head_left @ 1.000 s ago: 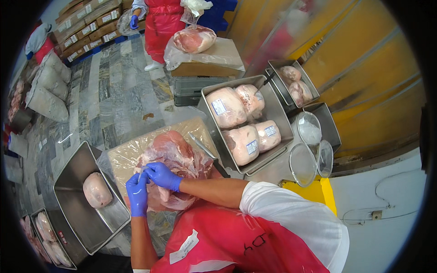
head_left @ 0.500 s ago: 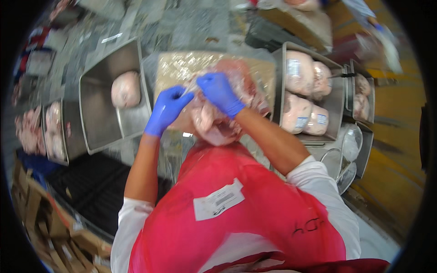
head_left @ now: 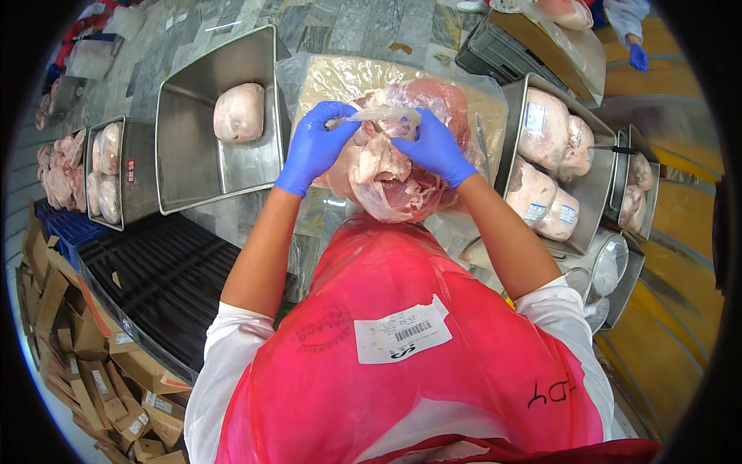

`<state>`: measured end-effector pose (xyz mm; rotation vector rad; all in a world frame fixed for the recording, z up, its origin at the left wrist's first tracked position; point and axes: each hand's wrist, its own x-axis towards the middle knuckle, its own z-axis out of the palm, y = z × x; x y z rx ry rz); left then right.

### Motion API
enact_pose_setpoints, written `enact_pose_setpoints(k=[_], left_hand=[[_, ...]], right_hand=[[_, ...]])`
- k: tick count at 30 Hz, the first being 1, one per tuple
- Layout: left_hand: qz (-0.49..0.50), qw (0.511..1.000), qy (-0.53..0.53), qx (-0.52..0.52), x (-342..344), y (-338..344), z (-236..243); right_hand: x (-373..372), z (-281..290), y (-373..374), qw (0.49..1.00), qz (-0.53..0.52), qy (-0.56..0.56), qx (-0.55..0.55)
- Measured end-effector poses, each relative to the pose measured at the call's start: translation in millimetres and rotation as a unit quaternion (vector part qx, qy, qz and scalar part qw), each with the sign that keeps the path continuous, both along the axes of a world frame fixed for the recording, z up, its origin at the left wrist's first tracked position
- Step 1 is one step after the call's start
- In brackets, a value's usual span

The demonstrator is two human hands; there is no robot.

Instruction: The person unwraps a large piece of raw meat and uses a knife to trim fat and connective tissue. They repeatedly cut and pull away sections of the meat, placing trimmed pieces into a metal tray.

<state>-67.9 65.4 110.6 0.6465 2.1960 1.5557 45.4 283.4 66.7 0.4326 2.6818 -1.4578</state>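
Note:
A large piece of raw pink meat lies on a film-covered board in front of me. Across its far part stretches a whitish translucent strip of film; whether it is plastic or membrane I cannot tell. My left hand, blue-gloved, is closed on the strip's left end. The right end is pinched by my right hand, also blue-gloved, thumb low against the meat. Pale flaps of fat and flesh stand up between the hands.
A steel bin at left holds one wrapped meat piece. The steel bin at right holds several labelled pieces. A dark handle crosses its rim. Black slatted pallet and cardboard pile lie lower left. A co-worker's gloved hand shows far right.
My hands have spread apart, and the strip now spans between them. My right hand has shifted right and turned its thumb inward. The whole view has also shifted and grown sharper.

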Motion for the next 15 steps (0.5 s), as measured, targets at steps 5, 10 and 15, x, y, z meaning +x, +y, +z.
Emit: enact_pose_setpoints(k=[5,10,15], left_hand=[[0.063,0.996,-0.031,-0.048,-4.3,5.5,-21.1],[0.078,0.983,0.004,-0.166,17.7,-7.3,-21.9],[-0.022,0.975,-0.02,-0.222,19.8,-17.3,-29.2]], right_hand=[[-8.2,-18.6,-19.9,0.985,0.053,-0.002,0.167],[-4.5,-12.6,-15.7,0.961,0.102,-0.071,0.246],[7.4,-34.7,-6.9,0.982,0.018,-0.001,0.188]])
